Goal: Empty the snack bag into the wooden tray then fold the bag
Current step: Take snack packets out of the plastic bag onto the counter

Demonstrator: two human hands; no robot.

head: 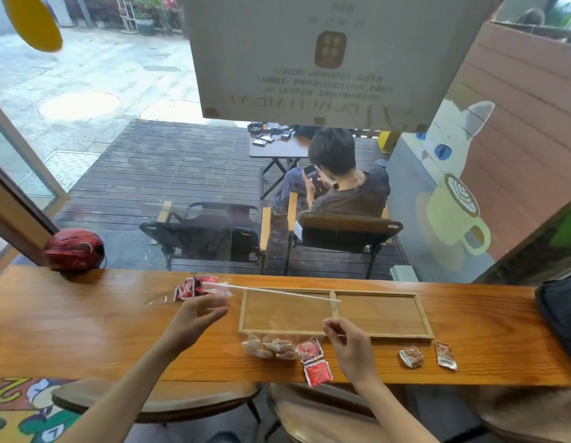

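Observation:
A two-compartment wooden tray (400, 336) lies on the wooden counter. A clear snack bag (287, 310) with a white zip strip is draped over the tray's left compartment. Its lower end rests on the counter in front of the tray, with pale and red snack packets (279, 346) inside. My right hand (349, 350) pinches the bag's right edge at the tray's front rim. My left hand (204, 311) hovers with fingers apart just below the strip's left end. Red packets (194, 287) in clear plastic lie past that hand.
Loose on the counter near the front edge are a red packet (318, 373), a brown snack (411, 357) and another packet (446, 355). A red helmet (74, 249) sits at the back left and a black bag (562, 318) at the right. Behind the window a person sits.

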